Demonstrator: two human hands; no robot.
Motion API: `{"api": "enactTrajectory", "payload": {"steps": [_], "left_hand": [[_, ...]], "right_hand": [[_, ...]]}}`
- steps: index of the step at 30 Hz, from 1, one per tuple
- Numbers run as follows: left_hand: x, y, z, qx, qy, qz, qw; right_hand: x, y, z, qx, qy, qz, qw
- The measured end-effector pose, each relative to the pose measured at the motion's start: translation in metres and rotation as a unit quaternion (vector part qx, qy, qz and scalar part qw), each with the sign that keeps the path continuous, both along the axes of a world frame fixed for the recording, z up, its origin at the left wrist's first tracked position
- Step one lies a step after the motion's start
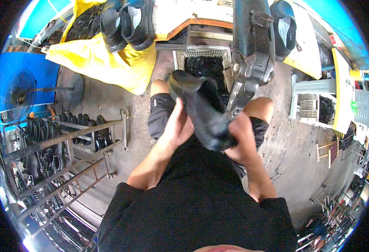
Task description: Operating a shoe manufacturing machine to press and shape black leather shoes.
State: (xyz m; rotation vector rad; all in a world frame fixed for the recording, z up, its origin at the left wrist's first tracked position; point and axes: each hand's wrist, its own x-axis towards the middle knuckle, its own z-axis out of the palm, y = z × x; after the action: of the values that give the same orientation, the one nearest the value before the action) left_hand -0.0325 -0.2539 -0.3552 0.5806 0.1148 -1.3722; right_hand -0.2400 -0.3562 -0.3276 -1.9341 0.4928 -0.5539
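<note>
A black shoe (199, 107) is held slantwise between my two hands, above my lap. My left hand (179, 126) grips its left side, the thumb lying along it and the fingers partly hidden behind it. At the lower right end of the shoe, my right hand (240, 136) is closed on it, somewhat smeared by motion. Just beyond the right hand, the dark metal arm of a machine (242, 90) slants down beside the shoe. I cannot tell whether the shoe touches it.
Below the bench edge stands a pale crate (227, 52) with black pieces inside. A pair of black shoes (136, 25) sits by yellow cloth (104, 63), and another shoe (283, 31) right of the machine. Left are a metal rack (62, 140) with shoes and a fan (20, 88).
</note>
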Motion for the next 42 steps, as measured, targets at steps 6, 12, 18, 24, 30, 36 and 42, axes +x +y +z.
{"api": "enactTrajectory", "payload": {"steps": [6, 12, 18, 24, 30, 36, 42], "left_hand": [[0.013, 0.002, -0.035, -0.115, 0.132, -0.044, 0.984], [0.057, 0.036, -0.036, -0.094, 0.077, -0.108, 0.987], [0.056, 0.047, -0.025, -0.084, 0.025, -0.115, 0.989], [0.041, 0.033, -0.03, 0.038, -0.038, -0.043, 0.998], [-0.046, -0.006, -0.013, -0.015, -0.23, -0.075, 0.97], [0.002, -0.016, 0.028, -0.194, -0.58, -0.205, 0.764], [0.16, -0.031, 0.093, 0.028, -0.757, 0.156, 0.634]], "right_hand": [[-0.011, 0.024, 0.034, -0.117, -0.022, 0.105, 0.987], [-0.025, 0.032, 0.029, -0.053, 0.112, -0.026, 0.992], [-0.004, 0.037, 0.04, -0.063, 0.075, 0.037, 0.994], [0.003, 0.042, 0.029, -0.038, 0.022, 0.024, 0.999], [0.015, 0.043, 0.027, 0.023, 0.154, -0.133, 0.979], [-0.05, 0.029, 0.083, 0.124, 0.033, -0.332, 0.934], [-0.083, -0.111, 0.126, -0.108, 0.155, -0.392, 0.9]]}}
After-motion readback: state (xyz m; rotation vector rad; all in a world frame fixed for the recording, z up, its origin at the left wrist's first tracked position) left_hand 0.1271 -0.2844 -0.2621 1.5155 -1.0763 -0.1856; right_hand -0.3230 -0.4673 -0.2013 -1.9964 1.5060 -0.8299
